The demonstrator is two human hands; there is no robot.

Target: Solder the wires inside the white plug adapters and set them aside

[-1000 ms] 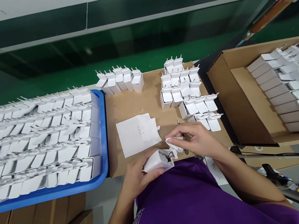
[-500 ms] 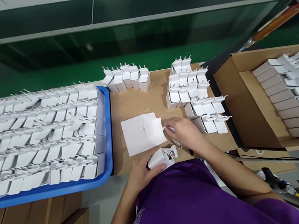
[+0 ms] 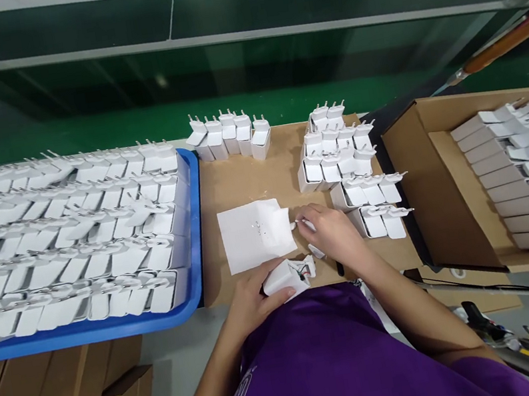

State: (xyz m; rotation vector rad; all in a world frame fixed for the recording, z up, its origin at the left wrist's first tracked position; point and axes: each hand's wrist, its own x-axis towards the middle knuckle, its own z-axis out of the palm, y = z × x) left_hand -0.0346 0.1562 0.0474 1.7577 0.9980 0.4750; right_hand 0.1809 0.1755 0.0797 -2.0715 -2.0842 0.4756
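Note:
My left hand (image 3: 254, 302) is wrapped around a white plug charger (image 3: 279, 281), which lies tilted near the table's front edge. Its end on the right is open, and coloured wires show there. My right hand (image 3: 329, 231) is closed in a pinch beside the right edge of a white sheet of paper (image 3: 239, 243). Something small and pale shows at its fingertips, too small to name. Tiny dark and shiny bits (image 3: 258, 228) lie on the paper. Under my right palm rests a small white piece (image 3: 316, 251), partly hidden.
A blue tray (image 3: 194, 216) at left holds rows of white chargers with pins up. More chargers stand on the cardboard-covered table (image 3: 283, 161), at back (image 3: 230, 137) and right (image 3: 336, 159). A cardboard box (image 3: 439, 196) on the right holds another row.
The view has shifted slightly. My right hand has moved a little away from the paper's edge, still pinching. My left hand keeps hold of the charger in the same place.

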